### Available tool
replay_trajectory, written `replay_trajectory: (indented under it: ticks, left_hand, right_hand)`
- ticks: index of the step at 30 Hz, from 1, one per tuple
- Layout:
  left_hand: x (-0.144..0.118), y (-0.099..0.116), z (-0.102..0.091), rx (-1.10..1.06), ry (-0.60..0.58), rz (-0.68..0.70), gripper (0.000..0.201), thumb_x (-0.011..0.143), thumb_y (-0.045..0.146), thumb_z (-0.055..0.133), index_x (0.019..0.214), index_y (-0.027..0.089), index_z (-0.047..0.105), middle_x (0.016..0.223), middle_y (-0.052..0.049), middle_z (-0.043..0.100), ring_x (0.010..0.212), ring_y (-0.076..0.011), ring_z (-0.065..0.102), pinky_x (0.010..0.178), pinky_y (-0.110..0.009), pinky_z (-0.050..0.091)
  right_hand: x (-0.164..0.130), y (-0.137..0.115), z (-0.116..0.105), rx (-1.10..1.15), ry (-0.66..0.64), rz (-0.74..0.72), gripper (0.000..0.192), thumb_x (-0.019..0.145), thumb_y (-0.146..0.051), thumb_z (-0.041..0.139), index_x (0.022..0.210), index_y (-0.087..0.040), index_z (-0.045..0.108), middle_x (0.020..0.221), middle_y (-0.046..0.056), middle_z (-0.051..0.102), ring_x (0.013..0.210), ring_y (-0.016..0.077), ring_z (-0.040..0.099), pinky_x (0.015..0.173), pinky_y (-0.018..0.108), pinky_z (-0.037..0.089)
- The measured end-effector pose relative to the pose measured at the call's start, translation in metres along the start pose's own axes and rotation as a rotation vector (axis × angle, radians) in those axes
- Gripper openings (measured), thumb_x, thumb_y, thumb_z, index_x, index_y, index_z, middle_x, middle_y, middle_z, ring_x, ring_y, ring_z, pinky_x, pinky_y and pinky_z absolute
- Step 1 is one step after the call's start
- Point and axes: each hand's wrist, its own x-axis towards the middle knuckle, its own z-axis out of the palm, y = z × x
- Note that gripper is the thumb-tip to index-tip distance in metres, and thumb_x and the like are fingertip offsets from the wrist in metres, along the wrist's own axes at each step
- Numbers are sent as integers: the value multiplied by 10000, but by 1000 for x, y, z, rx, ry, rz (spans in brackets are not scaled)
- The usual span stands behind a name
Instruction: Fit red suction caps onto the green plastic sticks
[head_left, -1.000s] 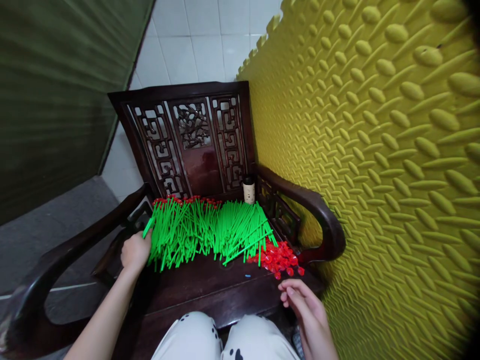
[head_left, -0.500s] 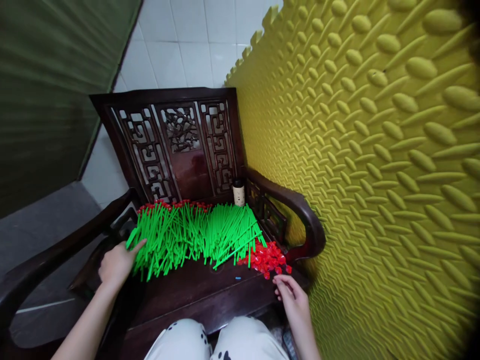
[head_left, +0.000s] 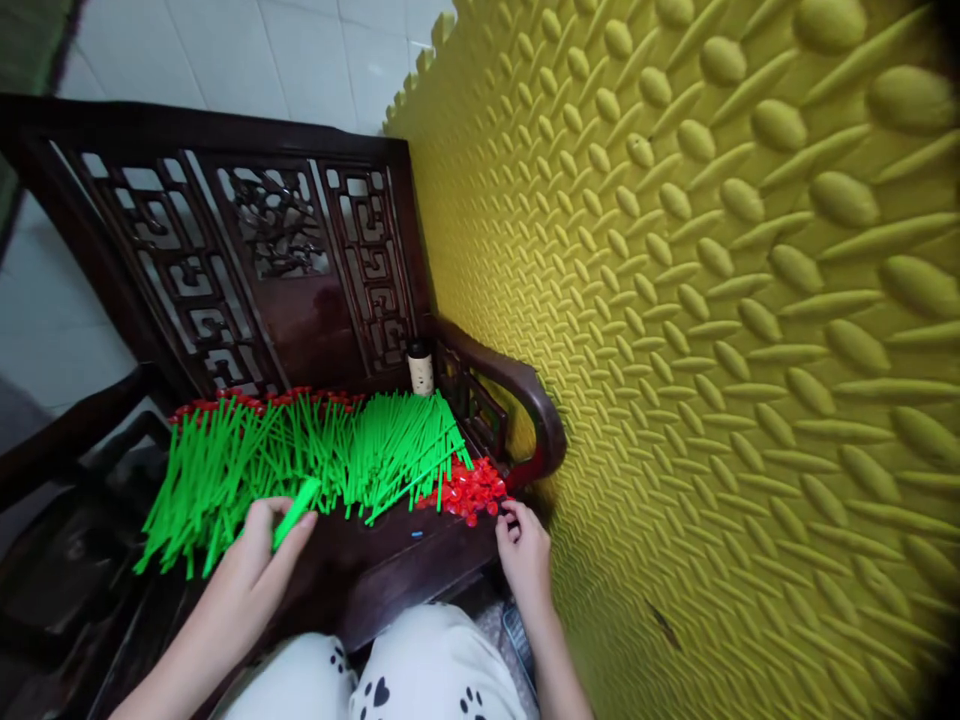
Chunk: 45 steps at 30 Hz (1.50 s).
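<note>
My left hand (head_left: 266, 535) is closed around a green plastic stick (head_left: 298, 508), held over the front of the seat with its end pointing up and away. Behind it lies a wide heap of green sticks (head_left: 247, 450), and red caps (head_left: 292, 396) show along the heap's far edge. My right hand (head_left: 523, 535) has its fingers curled together at the near right edge of a pile of small loose red pieces (head_left: 472, 488). Whether anything is between those fingers I cannot make out.
The heaps lie on a dark carved wooden chair (head_left: 375, 570) with a curved armrest (head_left: 544, 420). A beige cup with a dark lid (head_left: 421, 372) stands at the back right. A small blue bit (head_left: 417, 534) lies near the front. A yellow textured mat (head_left: 675, 330) rises at the right.
My left hand has moved from the heap's left end toward the middle front and now holds a green stick. My right hand stays beside the red pieces. The view has turned right.
</note>
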Motion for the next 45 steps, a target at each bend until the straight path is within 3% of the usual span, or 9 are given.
replay_trajectory:
  ticks: [3, 6, 12, 17, 21, 24, 28, 41, 45]
  left_hand:
    - [-7, 15, 10, 40, -207, 203, 390, 871, 589, 410, 975, 229, 516, 805, -21, 644, 758, -237, 627, 667, -289, 468]
    - [-9, 30, 16, 80, -249, 344, 387, 862, 583, 449, 940, 238, 604, 1008, -58, 668, 937, -267, 619, 774, -297, 467]
    - [-13, 54, 24, 2, -403, 455, 327, 931, 447, 429, 930, 241, 682, 972, -58, 687, 928, -242, 621, 815, -293, 463]
    - [-21, 56, 26, -84, -360, 511, 284, 939, 373, 443, 1029, 251, 684, 1006, -39, 687, 948, -213, 617, 847, -281, 467]
    - [-28, 58, 26, -129, -293, 538, 248, 932, 343, 475, 1035, 245, 678, 986, -38, 685, 928, -202, 615, 826, -271, 478]
    - [-33, 64, 24, -141, -326, 578, 190, 927, 289, 499, 977, 220, 669, 897, -36, 670, 850, -183, 612, 775, -257, 476]
    - [-39, 68, 22, -130, -401, 658, 178, 944, 235, 465, 1037, 214, 616, 861, -35, 640, 795, -167, 601, 700, -240, 460]
    - [-42, 64, 20, -124, -382, 804, 183, 960, 178, 429, 1084, 223, 555, 805, 1, 564, 702, -126, 548, 601, -220, 372]
    - [-45, 64, 21, -23, -364, 811, 185, 967, 202, 407, 1084, 211, 549, 789, 1, 548, 690, -132, 552, 592, -229, 355]
  right_hand:
    - [5, -9, 4, -88, -14, -22, 217, 817, -292, 500, 897, -202, 680, 779, 50, 613, 628, 175, 549, 607, 280, 409]
    - [10, -15, 12, -119, -22, -27, 165, 805, -278, 540, 866, -219, 681, 769, 36, 599, 646, 178, 539, 605, 276, 368]
    - [19, -15, 21, 3, -18, -13, 138, 796, -224, 535, 790, -205, 671, 858, 55, 597, 690, 176, 549, 653, 289, 393]
    - [6, -47, 5, 306, -54, 2, 178, 843, -333, 514, 857, -187, 615, 980, 89, 599, 815, 188, 597, 672, 290, 482]
    - [-19, -92, -16, 945, -396, 192, 133, 798, -303, 637, 859, -201, 578, 902, 44, 649, 750, 154, 625, 660, 269, 503]
    - [-33, -114, -27, 1260, -519, 308, 185, 709, -231, 750, 828, -194, 612, 835, 28, 673, 705, 133, 616, 644, 238, 485]
    - [-39, -122, -32, 1287, -516, 300, 157, 688, -192, 772, 811, -189, 676, 783, 20, 696, 678, 119, 604, 640, 221, 485]
    - [-49, -121, -35, 1340, -591, 229, 95, 750, -173, 723, 831, -209, 689, 861, 23, 658, 808, 140, 612, 668, 224, 514]
    - [-52, -121, -30, 1365, -645, 142, 105, 716, -242, 754, 807, -198, 729, 835, 38, 683, 852, 158, 602, 781, 262, 489]
